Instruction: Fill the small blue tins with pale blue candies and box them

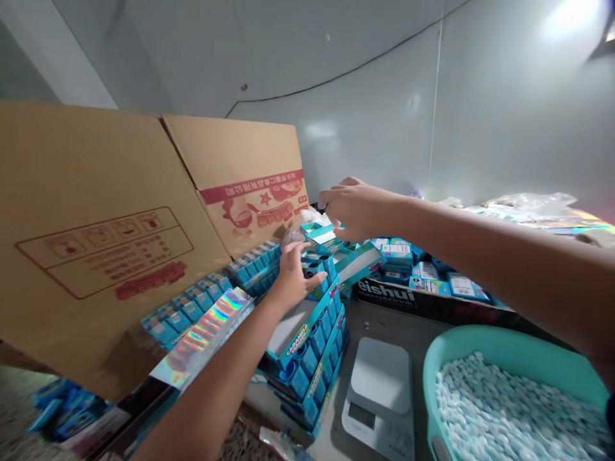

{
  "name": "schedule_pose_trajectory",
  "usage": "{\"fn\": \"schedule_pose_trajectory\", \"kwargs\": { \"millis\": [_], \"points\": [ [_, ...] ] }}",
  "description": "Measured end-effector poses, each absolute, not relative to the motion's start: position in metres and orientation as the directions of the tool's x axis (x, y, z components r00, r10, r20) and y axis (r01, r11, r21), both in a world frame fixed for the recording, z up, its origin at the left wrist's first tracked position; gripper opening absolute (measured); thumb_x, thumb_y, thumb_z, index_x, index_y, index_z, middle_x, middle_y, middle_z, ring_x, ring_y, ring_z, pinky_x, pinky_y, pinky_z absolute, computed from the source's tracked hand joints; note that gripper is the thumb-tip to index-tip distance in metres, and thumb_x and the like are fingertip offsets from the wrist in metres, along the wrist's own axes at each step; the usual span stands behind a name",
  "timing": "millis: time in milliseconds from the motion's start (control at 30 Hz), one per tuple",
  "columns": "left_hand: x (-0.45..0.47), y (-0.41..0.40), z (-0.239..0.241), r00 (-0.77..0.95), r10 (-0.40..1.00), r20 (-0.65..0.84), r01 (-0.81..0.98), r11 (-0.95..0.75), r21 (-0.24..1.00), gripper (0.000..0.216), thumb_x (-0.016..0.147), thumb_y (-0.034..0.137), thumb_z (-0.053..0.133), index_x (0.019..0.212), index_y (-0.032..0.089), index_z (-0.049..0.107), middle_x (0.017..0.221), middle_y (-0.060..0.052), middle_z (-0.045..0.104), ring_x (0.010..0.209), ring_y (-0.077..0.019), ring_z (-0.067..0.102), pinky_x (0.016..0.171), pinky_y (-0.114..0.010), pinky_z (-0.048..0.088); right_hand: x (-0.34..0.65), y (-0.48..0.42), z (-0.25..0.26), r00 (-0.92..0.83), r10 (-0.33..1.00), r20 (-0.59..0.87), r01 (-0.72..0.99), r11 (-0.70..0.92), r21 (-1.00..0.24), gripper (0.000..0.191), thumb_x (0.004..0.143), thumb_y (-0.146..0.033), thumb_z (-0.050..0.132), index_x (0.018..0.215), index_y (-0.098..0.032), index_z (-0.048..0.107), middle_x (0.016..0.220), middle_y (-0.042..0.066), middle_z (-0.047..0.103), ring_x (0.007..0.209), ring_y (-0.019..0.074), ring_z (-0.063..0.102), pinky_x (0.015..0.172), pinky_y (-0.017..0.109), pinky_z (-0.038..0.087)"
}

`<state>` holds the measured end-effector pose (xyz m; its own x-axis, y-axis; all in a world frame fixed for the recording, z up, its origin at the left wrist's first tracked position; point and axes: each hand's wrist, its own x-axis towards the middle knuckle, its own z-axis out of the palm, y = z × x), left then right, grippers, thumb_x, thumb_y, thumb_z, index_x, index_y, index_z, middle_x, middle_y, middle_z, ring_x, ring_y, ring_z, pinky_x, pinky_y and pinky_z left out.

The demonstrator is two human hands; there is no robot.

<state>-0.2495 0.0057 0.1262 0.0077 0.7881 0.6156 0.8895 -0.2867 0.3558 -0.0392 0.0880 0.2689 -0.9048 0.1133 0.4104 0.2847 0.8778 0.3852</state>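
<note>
On the worktop in front of me stands a stack of blue trays, filled with small blue boxes. My left hand is over the far end of the top tray, thumb and forefinger spread apart beside the small boxes there; I cannot tell whether they grip one. The near part of that tray shows its bare white bottom. My right hand hangs above and beyond the stack, fingers loosely bent and thumb apart, with nothing visible in it. Below it are a small open tray and a tilted blue tray.

To the left, a big cardboard box with red print rises behind rows of more small blue boxes, and a shiny rainbow-coloured strip lies near my left forearm. Just right of the stack sits a white scale, and beside that a turquoise tub of pale blue and white sweets. Behind the scale and tub, a black carton holds blue packs. A grey wall with a dark cable closes off the back.
</note>
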Motion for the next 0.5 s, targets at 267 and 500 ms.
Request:
{"fn": "schedule_pose_trajectory", "kwargs": {
  "millis": [267, 500],
  "points": [
    [-0.252, 0.006, 0.124, -0.156, 0.879, 0.45, 0.775, -0.174, 0.608, 0.129, 0.059, 0.049, 0.086, 0.154, 0.022, 0.003, 0.157, -0.023, 0.02, 0.147, -0.0372, 0.026, 0.119, -0.052, 0.027, -0.071, 0.088, 0.249, -0.954, 0.107, 0.281, 0.176, 0.957, 0.232, 0.015, 0.076, -0.019, 0.061, 0.086, -0.013, 0.07, 0.101, 0.009, 0.066, 0.089, 0.019, 0.056, 0.085, 0.033, 0.037],
    [-0.26, 0.006, 0.123, -0.063, 0.872, 0.486, 0.733, -0.29, 0.615, 0.12, 0.058, 0.045, 0.088, 0.153, 0.027, 0.017, 0.14, -0.016, 0.052, 0.134, -0.0345, 0.048, 0.115, -0.054, 0.034, -0.1, 0.089, 0.224, -0.984, 0.115, 0.138, 0.144, 0.964, 0.225, 0.012, 0.078, -0.013, 0.058, 0.079, -0.012, 0.07, 0.074, 0.006, 0.067, 0.065, 0.0137, 0.053, 0.062, 0.028, 0.037]
  ]
}}
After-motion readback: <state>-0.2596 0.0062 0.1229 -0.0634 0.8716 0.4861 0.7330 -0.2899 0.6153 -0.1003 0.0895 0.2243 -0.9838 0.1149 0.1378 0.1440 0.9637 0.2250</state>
